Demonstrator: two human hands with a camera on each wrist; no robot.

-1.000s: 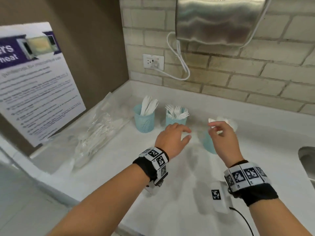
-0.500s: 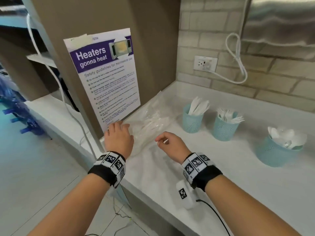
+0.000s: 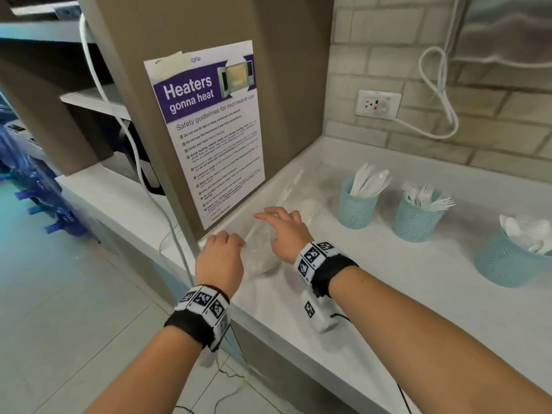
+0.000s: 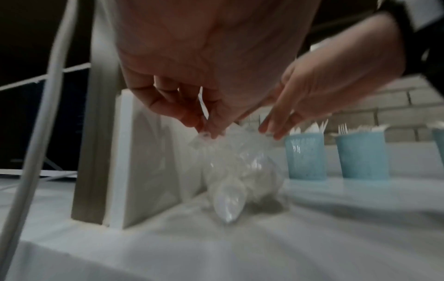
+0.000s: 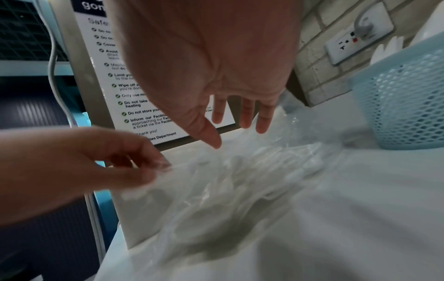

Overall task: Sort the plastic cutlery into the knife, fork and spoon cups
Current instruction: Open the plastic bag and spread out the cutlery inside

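Just then the left hand pinched the near end of a clear plastic bag of white cutlery that lay on the white table beside the microwave poster. Over the bag hovered the right hand, fingers spread wide and holding nothing. Well apart to the right stood the knife cup, the fork cup and the spoon cup, each already partly filled.
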